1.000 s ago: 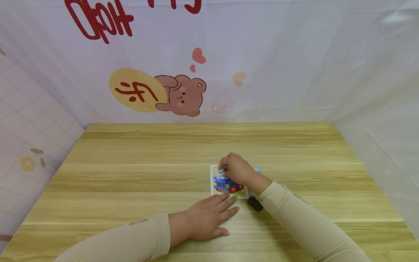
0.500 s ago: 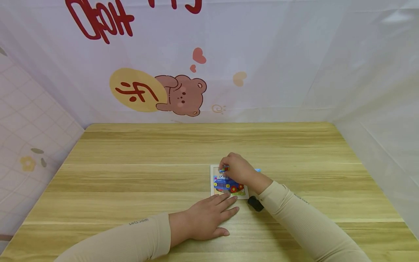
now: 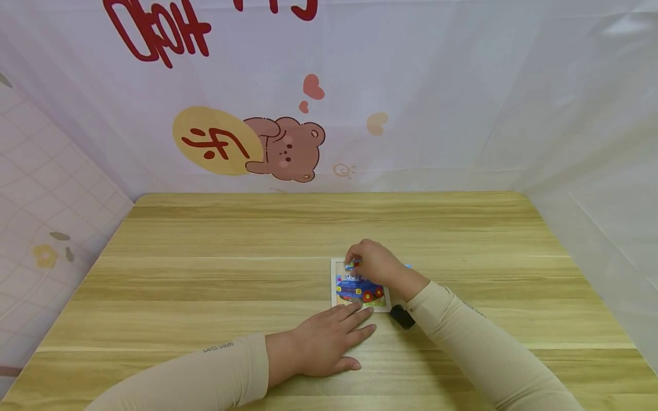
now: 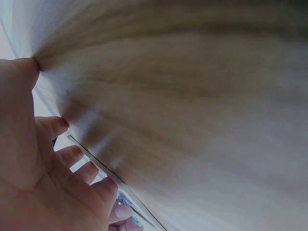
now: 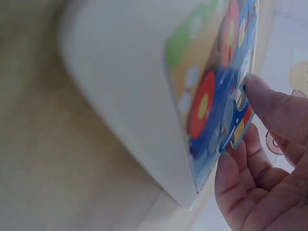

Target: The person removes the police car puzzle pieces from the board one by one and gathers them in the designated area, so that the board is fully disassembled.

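Wood-grain tabletop (image 3: 205, 274) beneath both hands; pale printed backdrop (image 3: 432, 97) beyond them. Left hand (image 3: 321, 343) flat, fingers spread, fingertips at the near edge of a white-framed puzzle (image 3: 333, 285). Puzzle lies just ahead of that hand, partly under the right. Puzzle piece (image 5: 239, 131) pinched between thumb and fingers of right hand (image 3: 375, 264). Black object (image 3: 402, 317), identity unclear, just nearside of right wrist.

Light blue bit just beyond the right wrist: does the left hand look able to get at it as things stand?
Probably not straight across: the right hand and wrist lie between the left hand, at the near edge of the puzzle board, and the light blue bit. Only a sliver shows.
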### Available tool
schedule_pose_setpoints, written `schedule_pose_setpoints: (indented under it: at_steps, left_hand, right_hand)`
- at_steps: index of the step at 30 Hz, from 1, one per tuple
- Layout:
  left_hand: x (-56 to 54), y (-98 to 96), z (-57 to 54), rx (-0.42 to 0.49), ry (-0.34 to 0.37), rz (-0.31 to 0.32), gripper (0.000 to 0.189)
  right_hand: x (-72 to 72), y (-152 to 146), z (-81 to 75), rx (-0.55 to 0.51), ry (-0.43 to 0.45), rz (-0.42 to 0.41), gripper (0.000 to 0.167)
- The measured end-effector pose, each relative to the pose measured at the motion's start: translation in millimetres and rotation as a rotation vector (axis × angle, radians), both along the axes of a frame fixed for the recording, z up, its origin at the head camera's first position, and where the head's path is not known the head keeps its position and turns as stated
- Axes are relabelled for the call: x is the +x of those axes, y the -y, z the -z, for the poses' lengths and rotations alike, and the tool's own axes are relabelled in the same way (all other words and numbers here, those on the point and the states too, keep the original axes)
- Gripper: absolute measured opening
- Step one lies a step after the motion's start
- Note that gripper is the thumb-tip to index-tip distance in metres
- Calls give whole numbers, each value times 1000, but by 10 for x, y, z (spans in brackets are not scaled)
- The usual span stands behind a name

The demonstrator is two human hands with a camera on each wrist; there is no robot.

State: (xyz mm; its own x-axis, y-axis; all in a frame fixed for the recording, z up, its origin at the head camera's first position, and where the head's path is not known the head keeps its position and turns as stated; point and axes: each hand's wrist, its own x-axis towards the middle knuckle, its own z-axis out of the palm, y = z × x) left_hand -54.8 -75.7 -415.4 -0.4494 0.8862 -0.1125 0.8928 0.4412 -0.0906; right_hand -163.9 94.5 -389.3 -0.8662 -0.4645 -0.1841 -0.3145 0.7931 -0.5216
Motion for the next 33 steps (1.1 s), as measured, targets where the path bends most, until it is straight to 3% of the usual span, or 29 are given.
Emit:
schedule_pose_setpoints:
  at_steps: [13, 33]
  left_hand:
    - [-6, -15, 12, 12, -20, 7, 63]
    - [-16, -29, -27, -11, 7, 5, 63]
  right_hand:
    - [-79, -59, -17, -108, 117, 50, 14]
    - [-91, -118, -50, -174, 144, -25, 4]
